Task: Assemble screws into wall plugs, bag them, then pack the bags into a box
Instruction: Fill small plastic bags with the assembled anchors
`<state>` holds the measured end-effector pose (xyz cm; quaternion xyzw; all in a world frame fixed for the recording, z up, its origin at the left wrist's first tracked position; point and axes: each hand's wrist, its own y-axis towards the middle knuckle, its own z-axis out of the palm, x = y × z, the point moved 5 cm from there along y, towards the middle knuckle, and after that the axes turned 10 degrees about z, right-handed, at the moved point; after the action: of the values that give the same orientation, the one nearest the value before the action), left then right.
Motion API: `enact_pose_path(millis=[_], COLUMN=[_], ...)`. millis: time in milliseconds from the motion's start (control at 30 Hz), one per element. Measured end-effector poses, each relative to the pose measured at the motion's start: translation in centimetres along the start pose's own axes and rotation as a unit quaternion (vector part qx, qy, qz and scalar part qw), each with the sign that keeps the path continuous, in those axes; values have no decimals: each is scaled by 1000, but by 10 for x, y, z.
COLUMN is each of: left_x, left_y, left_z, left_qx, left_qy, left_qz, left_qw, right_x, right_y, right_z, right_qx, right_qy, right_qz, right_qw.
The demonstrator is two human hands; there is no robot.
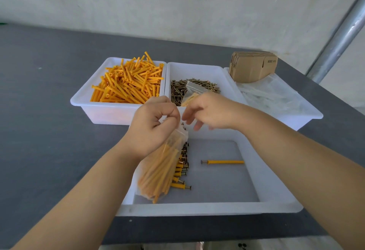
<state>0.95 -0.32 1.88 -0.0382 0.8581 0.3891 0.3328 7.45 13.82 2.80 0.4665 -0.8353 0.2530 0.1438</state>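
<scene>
Left hand (153,125): curled tight around the gathered mouth of a clear bag (160,172), holding it over the near tray (197,209).
Right hand (209,111): fingers relaxed and spread, grasping nothing, just beside the left hand at the bag's top.
Bag contents: packed with orange plugs that have screws pushed into them; its lower end hangs down into the near tray's left side.
Row of assembled plugs (182,168): orange plugs with screw heads showing, lined up in the near tray just beside the bag, partly hidden by it.
Single assembled plug (223,162): lies alone in the middle of the near tray, screw head pointing left.
Plug tray (94,109): far left, heaped with loose orange wall plugs (128,84).
Screw tray (197,68): middle of the far row, holding a pile of dark screws (177,89); a second small bag (194,91) with a few orange plugs rests on the pile.
Right tray (308,115): holds a stack of flat cardboard boxes (252,66) at the back and clear empty bags (270,93) in front.
Table (49,95): dark grey, carrying all four trays.
</scene>
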Motion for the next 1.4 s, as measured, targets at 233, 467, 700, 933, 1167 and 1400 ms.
enact_pose_path(millis=[233,467,700,933,1167,1400], left_x=[-1,0,0,0,-1,-3], left_y=[2,1,2,0,1,0], left_z=[0,1,1,1,2,1], left_qx=[-3,7,-3,-4,2,-11], left_qy=[4,7,0,-3,-14,-13], left_qz=[3,5,3,-7,1,9], left_qw=[1000,1000,1000,1000,1000,1000], right_x=[-11,-1,-2,-12,-57,-58], right_y=[1,-8,-4,-9,-16,-7], right_z=[27,36,32,15,52,57], right_qx=[116,173,92,50,59,16], right_qy=[167,118,50,154,-328,-283], right_qz=[48,26,26,-19,-9,-39], right_qw=[978,977,994,987,943,958])
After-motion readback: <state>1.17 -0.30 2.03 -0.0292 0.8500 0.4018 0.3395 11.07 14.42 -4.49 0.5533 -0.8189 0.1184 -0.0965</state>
